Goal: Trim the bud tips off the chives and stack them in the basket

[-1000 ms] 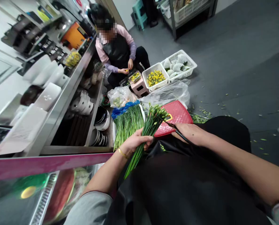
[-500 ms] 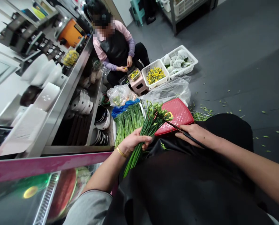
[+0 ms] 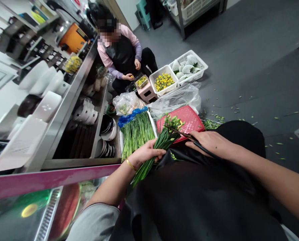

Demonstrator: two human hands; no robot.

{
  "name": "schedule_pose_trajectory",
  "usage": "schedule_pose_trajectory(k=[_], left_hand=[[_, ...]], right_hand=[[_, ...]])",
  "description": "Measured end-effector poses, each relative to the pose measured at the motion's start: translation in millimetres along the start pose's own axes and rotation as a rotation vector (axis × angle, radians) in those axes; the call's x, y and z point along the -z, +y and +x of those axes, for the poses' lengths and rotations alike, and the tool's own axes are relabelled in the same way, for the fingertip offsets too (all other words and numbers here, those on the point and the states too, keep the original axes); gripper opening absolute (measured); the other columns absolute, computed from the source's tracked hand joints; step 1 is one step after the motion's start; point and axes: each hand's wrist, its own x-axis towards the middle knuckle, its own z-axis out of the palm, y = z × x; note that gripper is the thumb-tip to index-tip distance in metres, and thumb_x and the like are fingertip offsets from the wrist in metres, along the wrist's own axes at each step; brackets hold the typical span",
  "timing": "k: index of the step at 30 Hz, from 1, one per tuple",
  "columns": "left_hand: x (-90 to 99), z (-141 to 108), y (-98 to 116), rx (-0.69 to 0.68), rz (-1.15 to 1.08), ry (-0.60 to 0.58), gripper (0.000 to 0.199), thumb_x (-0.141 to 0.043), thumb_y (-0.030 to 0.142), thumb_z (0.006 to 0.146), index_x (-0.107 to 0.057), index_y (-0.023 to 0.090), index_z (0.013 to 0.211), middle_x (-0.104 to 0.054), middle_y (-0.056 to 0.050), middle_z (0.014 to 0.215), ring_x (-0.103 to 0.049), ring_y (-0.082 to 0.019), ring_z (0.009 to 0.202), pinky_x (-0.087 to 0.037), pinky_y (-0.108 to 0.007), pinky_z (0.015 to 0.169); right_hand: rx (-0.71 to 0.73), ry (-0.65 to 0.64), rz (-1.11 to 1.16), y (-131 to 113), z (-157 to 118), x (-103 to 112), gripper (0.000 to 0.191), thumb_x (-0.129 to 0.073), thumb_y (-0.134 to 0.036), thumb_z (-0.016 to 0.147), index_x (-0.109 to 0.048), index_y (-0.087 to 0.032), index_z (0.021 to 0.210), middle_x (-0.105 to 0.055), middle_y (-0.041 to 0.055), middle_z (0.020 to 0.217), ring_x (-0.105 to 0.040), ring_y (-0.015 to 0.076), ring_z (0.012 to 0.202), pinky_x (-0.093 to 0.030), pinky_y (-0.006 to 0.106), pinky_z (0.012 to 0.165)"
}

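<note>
My left hand [image 3: 149, 154] is wrapped round a bunch of flowering chives [image 3: 165, 135], its long green stems slanting down over my lap and the budded tips pointing up and away. My right hand [image 3: 207, 140] grips a pair of dark-handled scissors [image 3: 189, 135], whose blades reach into the bunch just below the buds. Behind the bunch lies a red quilted lid or box [image 3: 187, 117], partly covered by it. Left of that, a white basket [image 3: 152, 124] lined with blue plastic holds many more green stems [image 3: 139, 132].
A co-worker [image 3: 121, 50] sits ahead, hands by a clear box [image 3: 141, 81] on a pink stool [image 3: 148, 93]. White baskets hold yellow flowers [image 3: 164, 81] and net-wrapped produce [image 3: 188, 67]. Steel shelving [image 3: 71, 97] runs along the left. Green trimmings [image 3: 217, 118] litter the floor at right.
The view has shifted slightly. The scissors' blades sit a little deeper at the buds, and the co-worker's hands have moved apart. My left hand keeps its grip on the bunch.
</note>
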Motion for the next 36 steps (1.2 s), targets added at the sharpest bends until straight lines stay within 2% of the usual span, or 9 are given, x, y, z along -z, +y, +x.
schedule_pose_trajectory(k=[4,7,17,21,25,28,31,36], left_hand=[[1.1,0,-1,-0.016,-0.024,-0.006,0.039,-0.076,0.040,0.061,-0.047,0.016,0.073,-0.053,0.005,0.051,-0.045,-0.006,0.037,-0.034,-0.019,0.038],[2.2,-1,-2,-0.016,-0.045,-0.019,0.039,-0.076,0.039,0.061,-0.049,0.016,0.076,-0.053,0.005,0.051,-0.045,-0.006,0.037,-0.035,-0.019,0.038],[-2.9,2,1,-0.007,0.088,-0.133,0.042,-0.075,0.044,0.064,-0.046,0.016,0.078,-0.050,0.007,0.055,-0.044,-0.005,0.043,-0.035,-0.019,0.042],[-3.7,2,2,-0.018,0.095,-0.144,0.041,-0.075,0.043,0.065,-0.047,0.016,0.078,-0.049,0.007,0.055,-0.042,-0.005,0.044,-0.034,-0.019,0.042],[-0.4,-1,1,-0.009,0.076,-0.132,0.040,-0.074,0.042,0.066,-0.046,0.016,0.076,-0.050,0.006,0.056,-0.043,-0.005,0.043,-0.034,-0.019,0.041],[3.6,-4,0,-0.004,0.052,-0.096,0.040,-0.074,0.042,0.065,-0.047,0.016,0.077,-0.052,0.006,0.055,-0.043,-0.005,0.042,-0.034,-0.019,0.041],[6.4,-8,0,-0.017,0.041,-0.084,0.039,-0.074,0.042,0.066,-0.048,0.015,0.077,-0.051,0.006,0.055,-0.043,-0.005,0.042,-0.034,-0.018,0.041],[6.5,-12,3,-0.044,0.084,-0.183,0.038,-0.075,0.041,0.066,-0.048,0.015,0.074,-0.051,0.005,0.054,-0.046,-0.006,0.042,-0.034,-0.019,0.040]], right_hand=[[0.026,0.055,0.116,2,-4,-12,0.034,-0.035,-0.044,0.093,-0.055,-0.017,0.088,-0.069,0.0109,0.081,-0.068,0.0229,0.078,-0.041,0.026,0.062],[0.036,0.035,0.196,0,-5,-15,0.033,-0.035,-0.044,0.093,-0.053,-0.018,0.086,-0.068,0.0096,0.080,-0.067,0.0216,0.076,-0.042,0.026,0.063],[0.034,-0.060,0.009,-8,-9,21,0.035,-0.035,-0.049,0.094,-0.049,-0.016,0.096,-0.067,0.0128,0.093,-0.066,0.0254,0.085,-0.042,0.030,0.066],[0.061,-0.004,0.048,-7,-9,9,0.035,-0.034,-0.048,0.094,-0.052,-0.018,0.091,-0.068,0.0108,0.084,-0.067,0.0228,0.078,-0.041,0.028,0.064],[0.025,0.099,0.231,-3,-8,-12,0.035,-0.036,-0.046,0.092,-0.054,-0.019,0.079,-0.067,0.0083,0.072,-0.065,0.0200,0.068,-0.040,0.026,0.058],[-0.011,0.156,0.322,4,-10,-18,0.035,-0.034,-0.048,0.091,-0.053,-0.021,0.079,-0.066,0.0052,0.070,-0.064,0.0184,0.064,-0.041,0.026,0.057],[-0.027,0.095,0.229,10,-17,-13,0.029,-0.038,-0.047,0.090,-0.050,-0.021,0.085,-0.068,0.0063,0.078,-0.066,0.0212,0.070,-0.042,0.028,0.060],[0.018,-0.100,0.088,8,-25,2,0.030,-0.034,-0.046,0.093,-0.048,-0.020,0.090,-0.066,0.0081,0.081,-0.066,0.0236,0.075,-0.040,0.030,0.061]])
